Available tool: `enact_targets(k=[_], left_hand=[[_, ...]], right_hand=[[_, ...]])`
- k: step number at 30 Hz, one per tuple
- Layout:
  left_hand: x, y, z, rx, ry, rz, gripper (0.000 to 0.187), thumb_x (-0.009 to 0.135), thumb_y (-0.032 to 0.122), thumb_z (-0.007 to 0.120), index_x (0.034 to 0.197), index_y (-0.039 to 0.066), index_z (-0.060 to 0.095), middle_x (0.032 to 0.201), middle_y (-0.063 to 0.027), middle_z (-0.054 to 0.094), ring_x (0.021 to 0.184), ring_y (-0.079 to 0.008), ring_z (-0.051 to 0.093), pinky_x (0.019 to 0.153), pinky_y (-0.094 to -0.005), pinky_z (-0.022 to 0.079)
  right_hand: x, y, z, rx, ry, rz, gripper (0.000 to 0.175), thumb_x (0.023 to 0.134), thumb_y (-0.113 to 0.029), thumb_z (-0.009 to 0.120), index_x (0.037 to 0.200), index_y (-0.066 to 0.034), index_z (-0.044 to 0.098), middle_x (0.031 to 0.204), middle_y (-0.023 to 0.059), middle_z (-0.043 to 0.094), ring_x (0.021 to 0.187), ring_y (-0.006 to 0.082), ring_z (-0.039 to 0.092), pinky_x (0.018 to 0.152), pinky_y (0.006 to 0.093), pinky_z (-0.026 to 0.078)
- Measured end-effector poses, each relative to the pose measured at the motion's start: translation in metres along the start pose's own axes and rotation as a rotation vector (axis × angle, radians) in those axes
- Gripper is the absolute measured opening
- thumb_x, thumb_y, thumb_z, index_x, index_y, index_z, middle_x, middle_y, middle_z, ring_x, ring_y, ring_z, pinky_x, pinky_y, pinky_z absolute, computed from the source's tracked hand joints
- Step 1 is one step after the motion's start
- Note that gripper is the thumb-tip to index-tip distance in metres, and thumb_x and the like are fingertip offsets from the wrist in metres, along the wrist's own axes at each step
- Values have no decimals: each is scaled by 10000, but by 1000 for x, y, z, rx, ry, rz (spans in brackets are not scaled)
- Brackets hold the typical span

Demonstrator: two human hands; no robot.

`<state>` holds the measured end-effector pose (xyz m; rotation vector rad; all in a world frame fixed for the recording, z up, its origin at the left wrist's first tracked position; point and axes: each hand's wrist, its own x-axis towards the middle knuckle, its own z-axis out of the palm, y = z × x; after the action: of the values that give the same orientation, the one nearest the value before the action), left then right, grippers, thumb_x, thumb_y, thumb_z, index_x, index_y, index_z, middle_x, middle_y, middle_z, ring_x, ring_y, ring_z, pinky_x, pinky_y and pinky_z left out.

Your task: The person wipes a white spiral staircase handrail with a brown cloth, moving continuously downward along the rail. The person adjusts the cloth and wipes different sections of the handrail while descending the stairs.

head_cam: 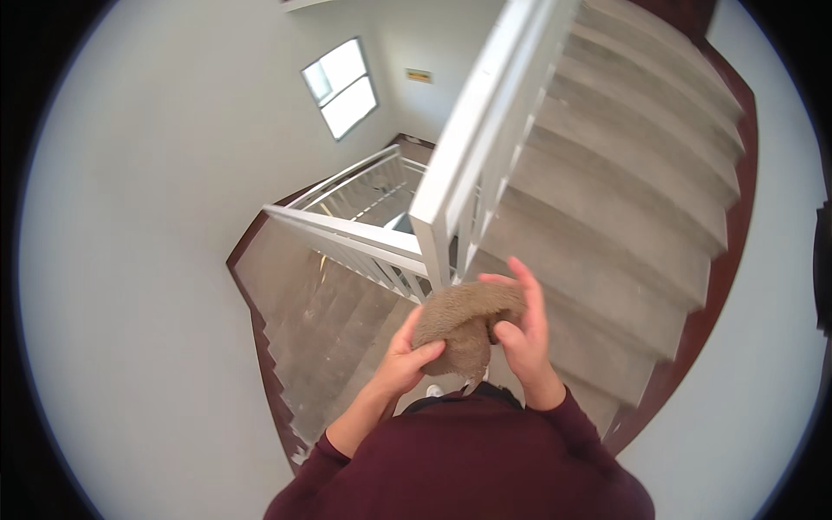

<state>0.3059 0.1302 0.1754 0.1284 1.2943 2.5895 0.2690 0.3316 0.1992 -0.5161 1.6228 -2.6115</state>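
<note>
A brown, fuzzy cloth [465, 315], folded over itself, is held up in front of my waist. My left hand [406, 361] grips its left side, the thumb pressed on top near the lower fold. On the other side, my right hand [530, 331] holds the upper right end between thumb and fingers, with the index finger raised off the fabric. A loose corner hangs down toward my body. Part of the fingers of both hands is hidden behind the cloth.
Just beyond my hands stands the end of a white stair railing [432, 227]. Concrete steps [604, 188] lie to the right and another flight [325, 325] to the left, both edged by dark red skirting [728, 240]. A window [341, 88] is in the far wall.
</note>
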Motion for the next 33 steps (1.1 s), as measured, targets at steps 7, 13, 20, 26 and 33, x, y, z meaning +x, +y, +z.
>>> enact_targets(k=[7, 13, 20, 26, 33], left_hand=[[-15, -17, 8, -68, -97, -156, 771, 912, 130, 725, 1548, 51, 296, 1453, -99, 492, 1345, -240, 486, 1117, -404, 403], [17, -49, 41, 87, -28, -216, 504, 1081, 379, 463, 1433, 21, 431, 1360, -105, 557, 1255, -210, 546, 1073, -376, 438], [102, -126, 135, -59, -50, -638, 459, 1062, 493, 449, 1046, 66, 617, 969, -67, 638, 881, -194, 624, 778, -329, 528], [123, -175, 203, 63, -74, -678, 405, 1043, 407, 531, 1250, 67, 603, 1131, -58, 650, 978, -169, 629, 863, -341, 543], [112, -182, 239, 187, -312, -634, 396, 1060, 387, 504, 1182, 29, 624, 1086, -32, 640, 968, -109, 588, 840, -302, 501]], right_hand=[[-77, 36, -3, 318, 165, 485, 459, 996, -121, 588, 1429, -13, 480, 1328, 77, 593, 1203, 160, 560, 1038, 350, 448], [-96, -6, -43, 316, 531, 14, 339, 946, -42, 593, 1280, 1, 552, 1221, 67, 633, 1123, 159, 602, 963, 328, 496], [-94, -50, -73, -650, 268, -275, 286, 810, -142, 784, 958, -28, 567, 865, 58, 624, 755, 203, 621, 665, 327, 500], [-89, -47, -156, -1245, 608, -603, 247, 765, -193, 785, 806, -73, 573, 669, 107, 523, 554, 322, 519, 509, 396, 429], [-129, -44, -251, -416, 978, 13, 182, 1050, -135, 504, 902, -52, 571, 773, 10, 579, 713, 88, 534, 627, 252, 442]])
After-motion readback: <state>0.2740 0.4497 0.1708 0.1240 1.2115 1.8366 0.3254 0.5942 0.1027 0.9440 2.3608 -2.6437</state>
